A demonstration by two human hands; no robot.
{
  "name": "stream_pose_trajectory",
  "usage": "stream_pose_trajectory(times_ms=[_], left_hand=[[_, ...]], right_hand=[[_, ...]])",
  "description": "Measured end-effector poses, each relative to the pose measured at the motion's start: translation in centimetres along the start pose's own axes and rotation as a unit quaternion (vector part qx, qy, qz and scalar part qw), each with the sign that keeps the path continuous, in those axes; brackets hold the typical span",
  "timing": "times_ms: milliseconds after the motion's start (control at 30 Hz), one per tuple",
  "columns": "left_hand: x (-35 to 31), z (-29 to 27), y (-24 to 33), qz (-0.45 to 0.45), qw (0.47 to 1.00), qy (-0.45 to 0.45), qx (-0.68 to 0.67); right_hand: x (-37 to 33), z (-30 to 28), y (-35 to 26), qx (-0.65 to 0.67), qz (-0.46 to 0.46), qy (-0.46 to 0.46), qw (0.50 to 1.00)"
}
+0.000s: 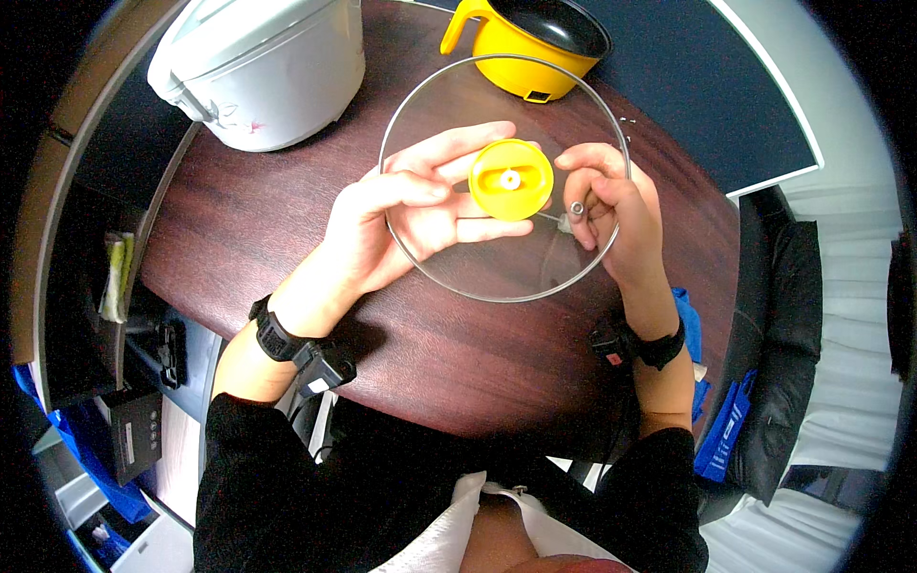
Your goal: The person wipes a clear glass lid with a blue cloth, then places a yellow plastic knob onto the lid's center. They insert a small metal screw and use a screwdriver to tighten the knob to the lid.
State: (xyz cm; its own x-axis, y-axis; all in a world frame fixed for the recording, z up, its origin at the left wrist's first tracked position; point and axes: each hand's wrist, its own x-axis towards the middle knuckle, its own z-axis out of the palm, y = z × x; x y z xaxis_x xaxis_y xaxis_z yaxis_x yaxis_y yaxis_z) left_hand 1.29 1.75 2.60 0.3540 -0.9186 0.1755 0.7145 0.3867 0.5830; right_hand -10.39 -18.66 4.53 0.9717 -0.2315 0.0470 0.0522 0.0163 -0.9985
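Observation:
A round clear glass lid (497,277) with a metal rim is held up over the table. At its middle shows a yellow knob (497,202) with a small white post in its centre. My left hand (396,205) lies behind the glass, palm up, its fingers spread under and around the knob and bearing the lid. By the lid's right rim, my right hand (621,205) is closed, thumb and fingers pinching a small round metal piece (577,208) seen end-on. Its length and exact kind are hidden. A small pale bit (565,225) shows beside those fingers.
A white rice cooker (277,86) stands at the back left of the dark wood table (248,220). Behind the lid is a yellow pot (506,53) with a handle and black inside. To the right are a black seat (783,353) and a blue bag (726,430).

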Motion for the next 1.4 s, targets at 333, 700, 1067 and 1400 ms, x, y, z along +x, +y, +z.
stream_pose_trajectory(times_ms=[333,700,1067,1400], left_hand=[[0.05,-0.41,-0.15,0.015,0.999,-0.027,-0.035],[0.08,-0.02,-0.05,0.001,1.000,0.010,0.016],[0.16,0.01,0.05,-0.011,0.999,0.020,0.041],[0.22,0.00,-0.12,0.000,0.999,0.025,0.025]], right_hand=[[0.03,-0.23,0.20,0.002,0.003,-0.004,1.000],[0.09,-0.23,0.26,0.006,0.005,-0.002,1.000],[0.00,-0.02,0.23,0.013,0.003,0.000,1.000],[0.00,0.05,0.42,0.017,-0.003,-0.001,1.000]])
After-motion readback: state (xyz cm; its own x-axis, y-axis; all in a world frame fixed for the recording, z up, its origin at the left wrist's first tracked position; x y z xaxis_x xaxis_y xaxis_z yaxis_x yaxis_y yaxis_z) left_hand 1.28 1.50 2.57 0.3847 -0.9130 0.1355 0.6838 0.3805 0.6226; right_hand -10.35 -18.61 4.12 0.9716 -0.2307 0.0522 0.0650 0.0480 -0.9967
